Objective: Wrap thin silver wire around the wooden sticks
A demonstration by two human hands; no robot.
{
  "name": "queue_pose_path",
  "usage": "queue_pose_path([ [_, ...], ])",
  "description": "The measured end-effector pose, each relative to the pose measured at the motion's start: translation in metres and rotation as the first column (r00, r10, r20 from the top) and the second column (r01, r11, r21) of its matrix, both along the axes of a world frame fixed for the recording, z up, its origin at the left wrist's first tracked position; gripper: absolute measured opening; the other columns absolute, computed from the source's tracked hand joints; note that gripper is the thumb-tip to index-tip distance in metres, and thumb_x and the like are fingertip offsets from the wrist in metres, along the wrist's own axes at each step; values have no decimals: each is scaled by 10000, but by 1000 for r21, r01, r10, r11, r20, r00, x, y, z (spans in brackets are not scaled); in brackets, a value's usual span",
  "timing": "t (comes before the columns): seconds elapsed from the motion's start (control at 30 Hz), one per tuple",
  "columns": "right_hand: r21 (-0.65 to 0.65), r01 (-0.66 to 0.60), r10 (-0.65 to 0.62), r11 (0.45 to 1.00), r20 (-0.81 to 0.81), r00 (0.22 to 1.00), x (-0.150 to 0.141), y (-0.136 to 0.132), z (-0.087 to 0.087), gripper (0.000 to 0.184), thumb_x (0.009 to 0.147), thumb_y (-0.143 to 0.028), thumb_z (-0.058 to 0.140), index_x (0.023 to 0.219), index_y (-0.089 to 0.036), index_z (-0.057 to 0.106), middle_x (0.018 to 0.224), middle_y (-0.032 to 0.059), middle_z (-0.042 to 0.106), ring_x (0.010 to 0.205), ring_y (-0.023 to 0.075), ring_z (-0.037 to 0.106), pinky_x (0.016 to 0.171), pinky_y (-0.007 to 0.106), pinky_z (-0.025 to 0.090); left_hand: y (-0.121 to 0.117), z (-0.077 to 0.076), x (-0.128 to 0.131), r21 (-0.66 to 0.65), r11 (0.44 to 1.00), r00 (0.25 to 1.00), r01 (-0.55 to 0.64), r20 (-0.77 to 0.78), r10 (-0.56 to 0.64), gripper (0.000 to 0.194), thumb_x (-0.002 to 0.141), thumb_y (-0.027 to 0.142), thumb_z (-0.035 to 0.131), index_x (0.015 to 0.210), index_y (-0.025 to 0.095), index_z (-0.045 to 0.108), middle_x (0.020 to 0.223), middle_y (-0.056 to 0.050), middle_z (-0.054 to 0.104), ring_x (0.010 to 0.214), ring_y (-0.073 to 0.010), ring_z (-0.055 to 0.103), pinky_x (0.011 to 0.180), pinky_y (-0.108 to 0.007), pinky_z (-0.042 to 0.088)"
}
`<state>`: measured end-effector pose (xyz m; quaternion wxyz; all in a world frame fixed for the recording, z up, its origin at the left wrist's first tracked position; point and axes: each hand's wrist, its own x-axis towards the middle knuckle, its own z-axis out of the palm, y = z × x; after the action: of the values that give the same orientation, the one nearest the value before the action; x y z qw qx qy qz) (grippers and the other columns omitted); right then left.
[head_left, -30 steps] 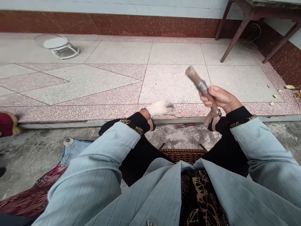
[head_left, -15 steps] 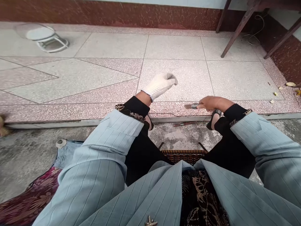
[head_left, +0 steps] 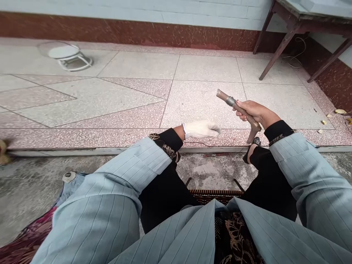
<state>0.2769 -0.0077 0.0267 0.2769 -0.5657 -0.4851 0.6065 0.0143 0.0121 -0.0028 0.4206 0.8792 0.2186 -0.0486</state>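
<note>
My right hand [head_left: 255, 113] is wrapped round a crooked wooden stick [head_left: 254, 129], tilted with its upper end to the left. Near that end, silvery wire [head_left: 230, 101] is wound round the wood in a tight coil. The stick's bent lower end hangs just above my right shoe [head_left: 251, 148]. To the left, my left hand [head_left: 202, 129], in a white knitted glove, hovers low over the edge of the tiled step. Its fingers are pressed together and point right; anything thin between them is too small to make out. The two hands are apart.
A white stool [head_left: 67, 55] stands on the tiled floor at the far left. At the upper right is a wooden table [head_left: 297, 27] with a pale cable below it. Reddish rods [head_left: 217, 155] lie between my feet. A woven seat [head_left: 214, 196] is beneath me, and cloth [head_left: 30, 231] lies at lower left.
The stick was tilted up, then swung down low and level, and is now raised at a slant again. My gloved left hand rose, then came down and further right.
</note>
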Motion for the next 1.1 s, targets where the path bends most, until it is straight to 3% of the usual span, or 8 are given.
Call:
queue_pose_path([
  [0.23,80,-330,339,941,-181,923,-12,-15,6,457,933,-600,534,957,-145,573,653,-24,474,476,64,390,410,199,322,19,-18,-6,205,979,994,9,-111,14,281,880,258,499,1049,151,696,966,-46,715,823,-137,605,736,-224,415],
  [0.37,50,-763,764,645,-67,642,-24,-24,2,432,931,-563,566,838,-141,579,672,-22,511,526,65,429,500,210,369,29,-13,-8,288,952,988,-101,-84,130,296,892,307,484,1018,162,709,910,-49,711,744,-138,584,654,-234,383],
  [0.5,-208,-894,914,396,180,362,-40,-24,-12,447,925,-579,547,767,-161,564,602,-33,471,521,89,414,535,248,354,22,0,-2,291,937,978,-194,-22,209,307,889,316,467,989,153,707,847,-33,686,721,-135,562,655,-250,365],
  [0.57,-393,-794,847,464,458,269,-42,-17,-18,449,904,-579,568,743,-160,565,610,-6,499,514,106,417,534,278,339,14,8,2,223,935,960,-275,7,281,293,878,331,490,970,146,699,797,-27,658,677,-125,533,622,-250,349],
  [0.63,-434,-611,658,662,727,196,-35,-6,-19,447,888,-569,587,725,-154,561,659,40,547,523,124,435,539,304,335,6,16,4,92,937,942,-336,25,335,273,865,360,535,952,152,689,731,-10,603,612,-105,477,572,-242,323],
  [0.73,-259,-457,455,851,798,395,-17,6,-9,493,915,-619,496,738,-162,550,653,67,559,538,149,464,555,324,351,-1,25,6,-169,901,909,-400,55,414,251,877,367,557,979,156,648,656,18,499,512,-76,357,504,-239,263],
  [0.9,39,-289,235,956,484,843,-8,3,7,444,933,-610,495,783,-193,524,607,21,483,535,131,422,546,291,372,2,19,7,-372,848,890,-378,108,444,202,894,355,564,967,171,605,656,28,442,513,-71,359,488,-232,267],
  [1.1,48,-132,121,990,186,975,-17,1,-2,420,910,-605,559,783,-208,506,658,26,517,520,114,424,491,263,385,4,-2,12,-398,859,914,-321,109,392,285,872,451,575,991,192,586,685,20,469,535,-85,384,486,-242,273],
])
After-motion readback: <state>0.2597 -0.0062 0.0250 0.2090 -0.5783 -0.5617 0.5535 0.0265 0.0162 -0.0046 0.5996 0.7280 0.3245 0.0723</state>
